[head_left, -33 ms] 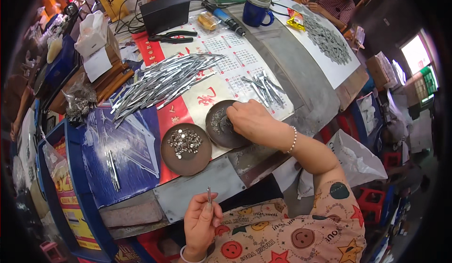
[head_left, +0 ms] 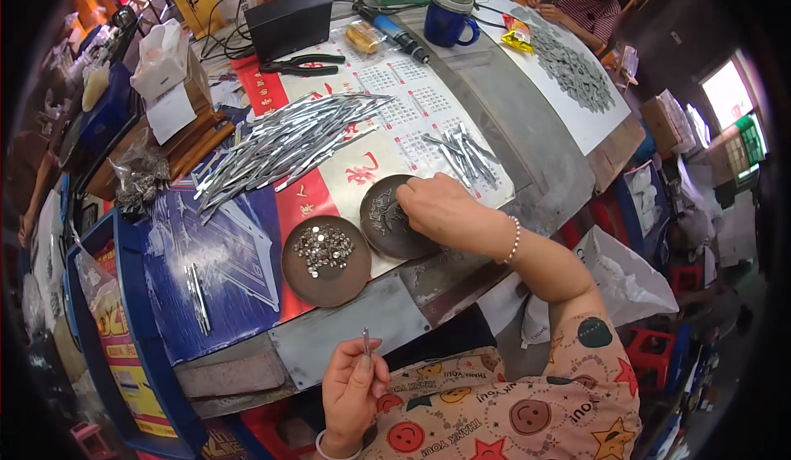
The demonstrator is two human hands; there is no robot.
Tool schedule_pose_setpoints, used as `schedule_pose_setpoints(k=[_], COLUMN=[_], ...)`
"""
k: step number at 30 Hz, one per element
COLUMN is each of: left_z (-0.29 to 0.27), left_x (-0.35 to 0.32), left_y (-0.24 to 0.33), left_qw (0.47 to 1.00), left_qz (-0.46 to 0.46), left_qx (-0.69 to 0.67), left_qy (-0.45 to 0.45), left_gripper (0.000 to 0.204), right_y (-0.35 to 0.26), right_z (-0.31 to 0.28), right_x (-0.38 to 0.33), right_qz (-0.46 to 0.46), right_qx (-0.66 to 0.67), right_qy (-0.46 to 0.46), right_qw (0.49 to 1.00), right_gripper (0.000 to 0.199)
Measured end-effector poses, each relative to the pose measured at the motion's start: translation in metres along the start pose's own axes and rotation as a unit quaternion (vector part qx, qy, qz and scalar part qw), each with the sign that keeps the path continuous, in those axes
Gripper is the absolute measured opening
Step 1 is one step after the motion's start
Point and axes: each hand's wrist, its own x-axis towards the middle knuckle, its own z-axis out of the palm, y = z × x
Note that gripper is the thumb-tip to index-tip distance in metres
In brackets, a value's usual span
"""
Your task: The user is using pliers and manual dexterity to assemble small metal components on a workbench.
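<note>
My left hand (head_left: 350, 394), near the table's front edge, pinches a thin metal rod (head_left: 367, 340) upright between thumb and fingers. My right hand (head_left: 453, 214) reaches into a round brown dish (head_left: 394, 247), its fingers bent together over small, thin metal pins (head_left: 381, 211). Whatever those fingertips hold is hidden behind the hand. Left of it, a second brown dish (head_left: 329, 293) carries a heap of small shiny metal discs (head_left: 323, 248). Beyond the dishes lies a large pile of flat silvery metal strips (head_left: 288, 143).
A smaller bunch of strips (head_left: 463, 157) lies right of the pile, a few more (head_left: 197, 298) on the blue sheet (head_left: 235, 295). Black-handled pliers (head_left: 303, 65), a rotary hand tool (head_left: 395, 33) and a blue mug (head_left: 450, 23) stand farther back. Another person (head_left: 577, 7) sits at far right.
</note>
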Motion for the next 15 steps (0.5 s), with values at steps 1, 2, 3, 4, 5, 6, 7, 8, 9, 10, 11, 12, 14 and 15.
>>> schedule_pose_setpoints(k=[1, 2, 3, 4, 5, 6, 7, 8, 9, 10, 11, 12, 14, 15], left_z=[-0.001, -0.002, -0.002, -0.003, -0.003, -0.003, -0.003, -0.003, -0.003, -0.003, -0.004, -0.006, -0.007, -0.008], left_x=[-0.001, -0.001, -0.001, -0.002, -0.002, -0.002, -0.002, -0.002, -0.002, -0.002, -0.001, -0.002, -0.001, 0.0], left_y=[0.0, 0.0, 0.0, 0.0, 0.0, 0.0, 0.0, 0.0, 0.001, 0.001, 0.0, 0.0, 0.002, 0.002], left_qw=[1.0, 1.0, 1.0, 1.0, 1.0, 1.0, 1.0, 1.0, 1.0, 1.0, 1.0, 1.0, 1.0, 0.999], left_qz=[0.0, -0.001, -0.001, 0.0, -0.003, -0.005, -0.003, -0.007, -0.009, -0.006, -0.011, -0.015, -0.02, -0.029], left_qx=[0.0, 0.007, 0.012, 0.011, 0.015, 0.019, 0.016, 0.015, 0.015, 0.012, 0.01, 0.007, -0.003, -0.011], left_qy=[-0.001, -0.001, -0.001, 0.0, -0.007, -0.013, -0.01, -0.011, -0.011, -0.005, -0.008, -0.008, -0.004, -0.011], left_gripper=[0.023, 0.022, 0.021, 0.021, 0.02, 0.02, 0.02, 0.02, 0.02, 0.02, 0.02, 0.02, 0.02, 0.02], right_y=[0.003, 0.005, 0.005, 0.004, 0.004, 0.004, 0.003, 0.002, 0.003, 0.003, 0.004, 0.003, -0.001, -0.005], right_z=[-0.002, -0.003, -0.006, -0.01, -0.012, -0.012, -0.011, -0.01, -0.007, -0.002, 0.001, 0.0, -0.006, -0.011], right_x=[0.002, 0.003, 0.003, 0.003, 0.003, 0.002, -0.001, -0.003, -0.004, -0.005, -0.006, -0.006, -0.007, -0.009], right_qz=[-0.009, -0.019, -0.02, -0.022, -0.024, -0.027, -0.024, -0.021, -0.026, -0.018, -0.011, -0.006, 0.009, 0.044], right_qx=[0.027, 0.055, 0.054, 0.064, 0.073, 0.072, 0.078, 0.084, 0.084, 0.106, 0.129, 0.164, 0.24, 0.269], right_qy=[-0.021, -0.043, -0.044, -0.048, -0.053, -0.055, -0.046, -0.038, -0.041, -0.016, 0.007, 0.028, 0.066, 0.06], right_qw=[0.999, 0.997, 0.997, 0.997, 0.996, 0.996, 0.996, 0.996, 0.995, 0.994, 0.992, 0.986, 0.968, 0.96], right_gripper=[0.012, 0.012, 0.012, 0.012, 0.012, 0.012, 0.012, 0.012, 0.012, 0.012, 0.012, 0.011, 0.01, 0.01])
